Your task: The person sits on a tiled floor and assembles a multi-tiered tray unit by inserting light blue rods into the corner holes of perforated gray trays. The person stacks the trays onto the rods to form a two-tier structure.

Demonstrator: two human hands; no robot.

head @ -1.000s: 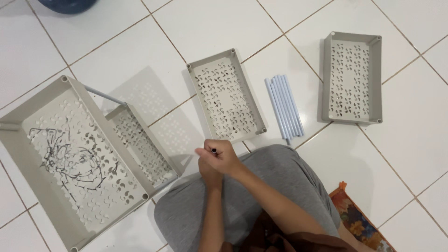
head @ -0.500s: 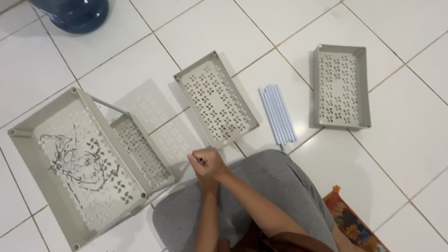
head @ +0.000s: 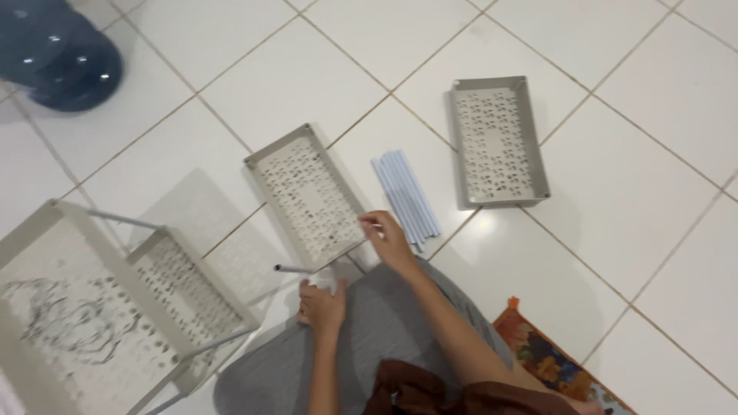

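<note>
On the white tiled floor (head: 630, 192), the left hand (head: 321, 306) rests on the grey-clad knee (head: 384, 323), its grip closed around a thin grey rod (head: 294, 269) that points left. The right hand (head: 390, 240) reaches forward, fingers loosely bent, touching the near corner of the middle tray (head: 306, 196). Just beside it lies a bundle of pale tubes (head: 406, 194). A second tray (head: 498, 142) sits well apart to the right, with bare tiles around it. A partly built rack (head: 108, 307) stands at the left.
</note>
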